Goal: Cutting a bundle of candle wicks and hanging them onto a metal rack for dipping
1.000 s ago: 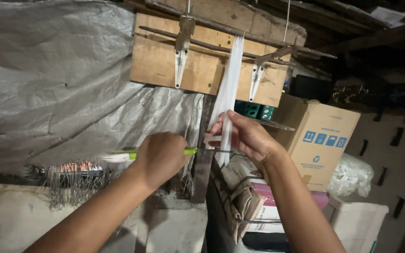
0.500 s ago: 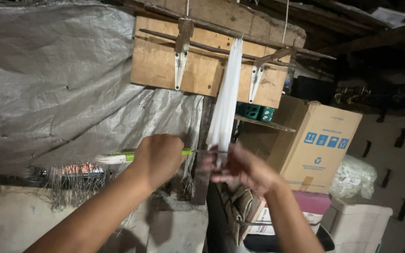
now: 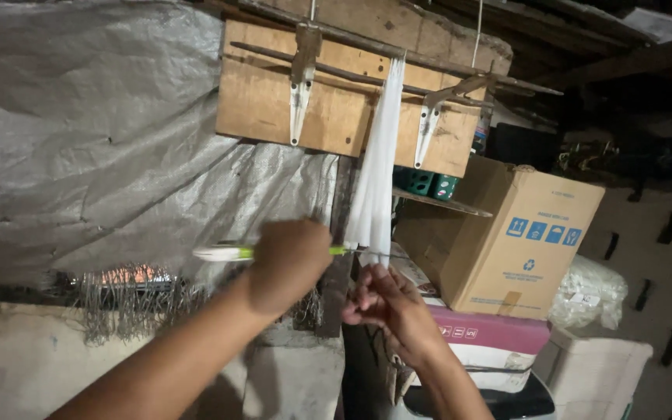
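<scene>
Our left hand was clenched around one green-and-white handled tool, hiding its middle. Our right hand pinched the lower ends of one bundle of white strips hanging from the wooden board's top edge; the blur left the fingertips unclear.

Grey tarp at left, cardboard box on pink box at right.

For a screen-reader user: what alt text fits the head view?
A left hand grips a green-and-white tool level against hanging white strips, while the right hand pinches just under their lower ends, below a wooden board.
</scene>
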